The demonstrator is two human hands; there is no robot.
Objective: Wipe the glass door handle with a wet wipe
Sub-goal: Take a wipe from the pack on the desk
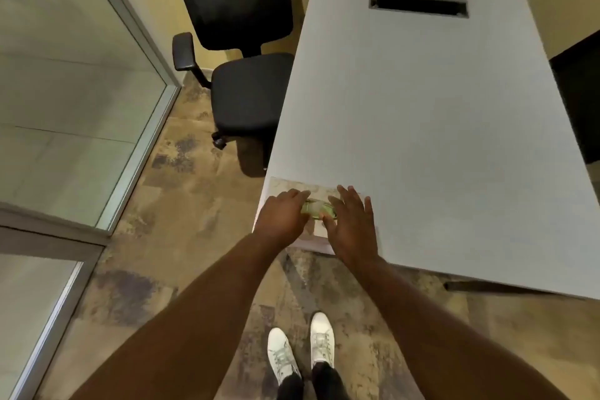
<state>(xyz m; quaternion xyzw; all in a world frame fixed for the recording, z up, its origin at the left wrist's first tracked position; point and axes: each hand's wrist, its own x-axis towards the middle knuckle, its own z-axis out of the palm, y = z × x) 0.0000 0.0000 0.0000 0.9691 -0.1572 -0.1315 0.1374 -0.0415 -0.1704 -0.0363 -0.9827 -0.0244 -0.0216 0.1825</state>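
A pale wet wipe pack [285,187] with a green flap [313,208] lies on the near left corner of the white table [422,127]. My left hand [282,214] rests on the pack's left half, its bent fingers touching the flap. My right hand [352,221] lies over the pack's right half with fingers spread and the thumb at the flap. The hands hide most of the pack. No door handle is in view.
Glass panels in grey metal frames [136,153] stand to the left. A black office chair [246,88] is tucked at the table's left side. The table has a cable slot [418,3] at its far end. My white shoes [302,351] stand on patterned carpet.
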